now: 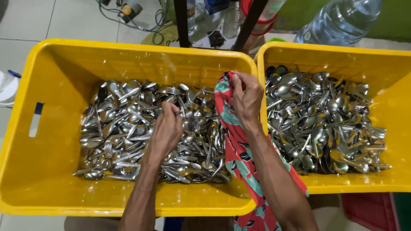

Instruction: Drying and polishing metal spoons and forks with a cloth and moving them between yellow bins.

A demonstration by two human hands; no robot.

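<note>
Head view: left hand (166,128) rummages shiny metal spoons (128,128); right hand (246,96) pinches floral cloth (233,145).

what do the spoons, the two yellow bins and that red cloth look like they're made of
Spoons: polished metal, likely stainless steel; silvery, with sharp glints.
Left bin and right bin: moulded plastic, glossy; uniform yellow, rounded rims, soft reflections.
Red cloth: thin woven fabric, matt, printed teal and dark pattern; it drapes and folds where the right hand pinches it. The left hand rests in the spoons.
</note>
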